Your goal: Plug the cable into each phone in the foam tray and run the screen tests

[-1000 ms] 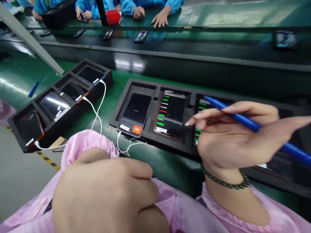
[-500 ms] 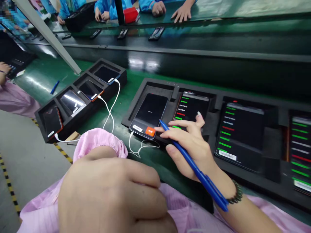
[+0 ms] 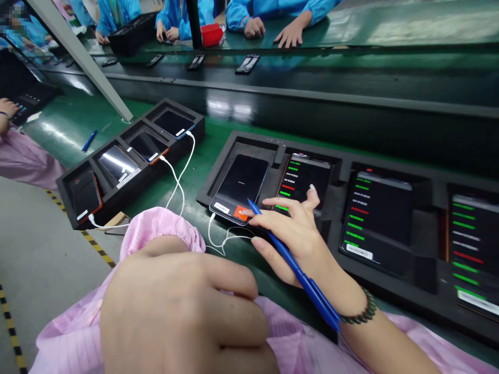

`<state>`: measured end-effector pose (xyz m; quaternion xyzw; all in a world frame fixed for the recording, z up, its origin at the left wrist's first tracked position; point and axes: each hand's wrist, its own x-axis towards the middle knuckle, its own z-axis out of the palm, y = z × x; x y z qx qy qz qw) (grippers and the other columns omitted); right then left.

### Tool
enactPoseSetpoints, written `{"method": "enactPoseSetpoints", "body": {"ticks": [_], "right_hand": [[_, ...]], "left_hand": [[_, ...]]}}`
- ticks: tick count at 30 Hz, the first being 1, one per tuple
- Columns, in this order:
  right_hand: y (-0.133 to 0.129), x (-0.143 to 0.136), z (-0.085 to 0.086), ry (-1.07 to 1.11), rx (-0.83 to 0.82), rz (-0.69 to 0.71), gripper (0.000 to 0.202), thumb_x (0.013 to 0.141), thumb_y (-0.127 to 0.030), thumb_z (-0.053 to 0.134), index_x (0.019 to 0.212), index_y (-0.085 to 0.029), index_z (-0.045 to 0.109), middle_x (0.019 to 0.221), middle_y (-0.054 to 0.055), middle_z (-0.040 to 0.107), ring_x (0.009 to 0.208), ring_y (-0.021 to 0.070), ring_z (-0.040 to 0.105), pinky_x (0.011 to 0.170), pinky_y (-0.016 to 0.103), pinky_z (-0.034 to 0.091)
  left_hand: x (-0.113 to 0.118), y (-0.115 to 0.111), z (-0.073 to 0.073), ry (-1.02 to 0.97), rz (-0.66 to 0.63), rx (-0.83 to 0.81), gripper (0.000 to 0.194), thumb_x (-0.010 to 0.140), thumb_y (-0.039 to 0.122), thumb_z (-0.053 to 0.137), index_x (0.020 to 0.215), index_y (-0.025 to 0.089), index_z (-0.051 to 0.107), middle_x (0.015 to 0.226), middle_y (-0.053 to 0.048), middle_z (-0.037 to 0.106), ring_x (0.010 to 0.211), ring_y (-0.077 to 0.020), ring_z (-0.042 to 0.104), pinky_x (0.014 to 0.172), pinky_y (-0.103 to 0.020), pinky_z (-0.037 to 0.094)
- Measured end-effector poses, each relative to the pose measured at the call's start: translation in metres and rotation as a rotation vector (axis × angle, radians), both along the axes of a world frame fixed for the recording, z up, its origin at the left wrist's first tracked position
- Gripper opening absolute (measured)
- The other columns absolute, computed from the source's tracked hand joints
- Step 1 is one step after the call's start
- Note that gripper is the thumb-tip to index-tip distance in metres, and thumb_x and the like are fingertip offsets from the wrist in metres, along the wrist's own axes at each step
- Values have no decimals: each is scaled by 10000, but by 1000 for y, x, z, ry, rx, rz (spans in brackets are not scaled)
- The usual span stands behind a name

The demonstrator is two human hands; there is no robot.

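My right hand (image 3: 298,234) holds a blue pen (image 3: 294,267) slanted between its fingers. A fingertip of that hand overlaps the orange square at the lower corner of a dark-screened smartphone (image 3: 244,179); whether it presses the glass I cannot tell. This phone lies in the leftmost compartment of a black foam tray (image 3: 210,189), with a white cable (image 3: 211,226) at its lower edge. Beside it is a smartphone (image 3: 306,179) showing green, white and red lines, partly behind my fingers. Large in the foreground, my left hand (image 3: 175,306) is curled closed; whatever its fingers hold is hidden.
Two more smartphones (image 3: 376,221) with coloured text lines lie in the tray to the right. Another black foam tray (image 3: 113,189) on the left holds several phones, some cabled. A grey post (image 3: 83,65) stands behind it. Across the bench are co-workers' hands (image 3: 290,34).
My right hand and the pen have shifted slightly left, and the fingertip now covers more of the orange square. My left hand stays curled. The view has shifted slightly.
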<state>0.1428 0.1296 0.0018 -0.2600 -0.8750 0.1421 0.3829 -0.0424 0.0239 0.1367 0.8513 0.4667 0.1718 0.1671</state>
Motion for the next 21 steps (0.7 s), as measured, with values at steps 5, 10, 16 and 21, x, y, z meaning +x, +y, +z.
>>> {"method": "enactPoseSetpoints", "body": {"ticks": [5, 10, 16, 21], "right_hand": [[-1, -1, 0, -37, 39, -5, 129, 965, -259, 537, 1062, -224, 614, 970, 34, 728, 1077, 260, 609, 1196, 693, 92], [1, 0, 0, 13, -23, -38, 146, 967, -245, 511, 1085, -252, 598, 1032, 19, 744, 1096, 258, 611, 1195, 710, 84], [14, -14, -4, 50, -58, -267, 184, 942, -254, 487, 1093, -259, 593, 1111, 57, 717, 1109, 294, 610, 1153, 776, 108], [19, -25, -7, -20, -51, -317, 202, 957, -323, 499, 1115, -262, 609, 1168, 86, 673, 1196, 334, 574, 1109, 834, 43]], "left_hand": [[-1, -1, -1, -23, 9, 7, 360, 979, 259, 488, 657, 265, 650, 560, 18, 588, 498, -128, 507, 501, -311, 408], [-1, -1, 0, -45, 97, -25, 368, 963, 268, 526, 609, 251, 621, 549, 12, 570, 528, -134, 529, 485, -296, 391], [-5, -8, -8, -20, 81, 12, 353, 967, 270, 504, 653, 274, 666, 562, 8, 568, 535, -137, 513, 514, -301, 445], [-10, -9, -9, -29, -21, 61, 325, 987, 299, 483, 759, 302, 715, 600, 3, 594, 596, -152, 571, 576, -308, 495]]}}
